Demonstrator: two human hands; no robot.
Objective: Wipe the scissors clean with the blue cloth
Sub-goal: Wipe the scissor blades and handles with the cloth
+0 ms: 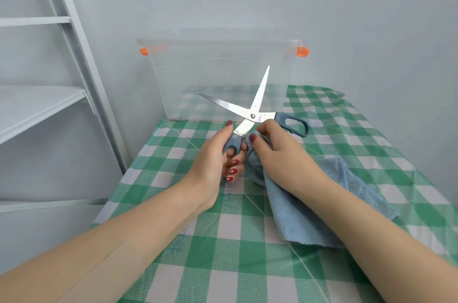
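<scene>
The scissors (250,109) have steel blades spread wide apart and dark blue handles. They are held up above the table. My left hand (218,153) grips the lower handle loop, with a finger through it. My right hand (270,144) pinches a bunched corner of the blue cloth (304,213) against the metal just below the pivot. The other handle sticks out to the right, free. The rest of the cloth trails down onto the table under my right forearm.
A clear plastic box (223,79) with orange clips stands at the back of the table, behind the blades. The table has a green and white checked cover (247,265). Grey shelves (42,104) stand at the left, against the wall.
</scene>
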